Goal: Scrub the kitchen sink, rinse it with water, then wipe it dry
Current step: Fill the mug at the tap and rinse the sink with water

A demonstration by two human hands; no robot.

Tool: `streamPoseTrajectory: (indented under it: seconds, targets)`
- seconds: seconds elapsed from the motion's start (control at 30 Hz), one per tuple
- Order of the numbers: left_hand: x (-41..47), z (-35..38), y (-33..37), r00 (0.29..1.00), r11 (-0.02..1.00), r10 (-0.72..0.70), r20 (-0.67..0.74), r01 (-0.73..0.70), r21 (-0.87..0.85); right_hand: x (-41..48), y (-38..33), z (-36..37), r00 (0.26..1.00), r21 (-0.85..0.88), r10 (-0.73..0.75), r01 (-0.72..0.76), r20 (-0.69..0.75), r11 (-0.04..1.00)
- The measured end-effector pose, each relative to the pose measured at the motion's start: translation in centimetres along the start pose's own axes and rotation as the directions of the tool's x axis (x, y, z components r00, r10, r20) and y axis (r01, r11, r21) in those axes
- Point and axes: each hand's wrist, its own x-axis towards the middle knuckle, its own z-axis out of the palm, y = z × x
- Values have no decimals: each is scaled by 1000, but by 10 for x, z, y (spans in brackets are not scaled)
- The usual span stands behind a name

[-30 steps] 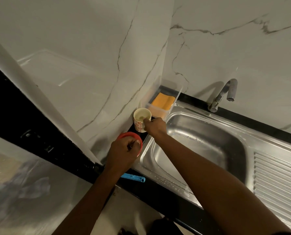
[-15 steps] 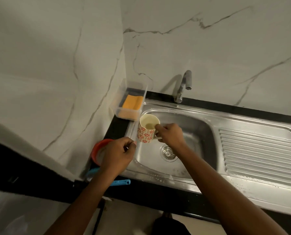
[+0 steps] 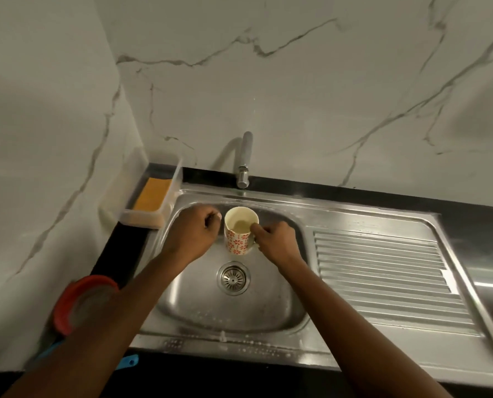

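A stainless steel sink [image 3: 271, 305] with a round drain [image 3: 233, 278] lies below me, its ribbed drainboard [image 3: 383, 277] to the right. My right hand [image 3: 274, 239] holds a white mug with red flowers [image 3: 240, 231] by its handle, upright over the back of the basin under the tap [image 3: 244, 162]. My left hand [image 3: 195, 231] hovers just left of the mug with its fingers curled; something small and pale shows at its fingertips, and I cannot make out what it is.
A clear plastic box [image 3: 153, 193] with an orange sponge [image 3: 152, 193] stands in the back left corner. A red-rimmed bowl [image 3: 81, 303] and a blue handle [image 3: 127, 361] lie on the black counter at the left. Marble walls close in behind and to the left.
My right hand carried the mug from the left counter over into the basin, under the tap. My left hand left the red bowl and moved up beside the mug.
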Motion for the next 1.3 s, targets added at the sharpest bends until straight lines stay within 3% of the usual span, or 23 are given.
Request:
streamPoseTrajectory:
  seconds: [0.1,0.2,0.37,0.77,0.9,1.07,1.3]
  targets:
    - [36,16,-15,995,993,57,80,-65,100,15,0,-3,1000,-35,3,-3,11,999]
    - [69,25,-25,958,944,86,273,-166,284,26,-2,-1,1000,-44,22,-21,21,999]
    - [112,35,-16,888,736,177,424,-405,542,33,-9,5,999,-29,34,-34,-2,999]
    - [159,34,-17,752,368,284,595,-658,657,48,-4,16,996,-69,63,-67,-63,995]
    - [160,36,-22,765,377,270,585,-643,667,51,-5,16,995,-70,63,-68,-72,995]
    - [149,41,-40,820,533,118,560,-528,662,53,-6,18,994,-5,60,-61,-93,998]
    - [138,53,-48,819,683,-17,574,-410,605,53,-9,17,990,24,47,-44,-135,999]
